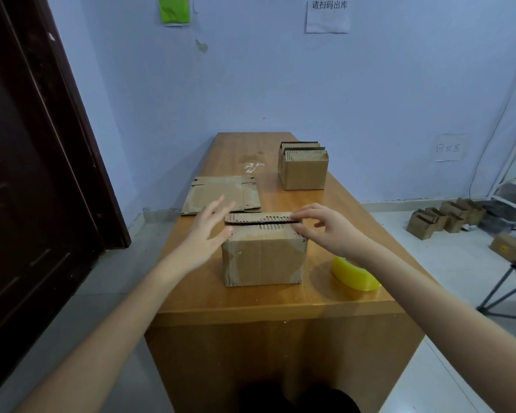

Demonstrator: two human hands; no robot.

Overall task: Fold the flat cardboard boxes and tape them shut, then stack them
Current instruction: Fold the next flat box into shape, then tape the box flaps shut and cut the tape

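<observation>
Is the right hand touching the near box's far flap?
Touching. In the head view, the right hand's fingertips pinch the far flap's right end.

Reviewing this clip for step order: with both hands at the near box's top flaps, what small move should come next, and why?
Probably press the far flap down flat. It stands raised above the near box, pinched by the right hand, while the left hand lies open at the box's left edge. The yellow tape roll waits untouched beside it.

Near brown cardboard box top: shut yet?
Not shut. The near brown cardboard box has its far flap still raised; right hand pinches that flap's end.
</observation>
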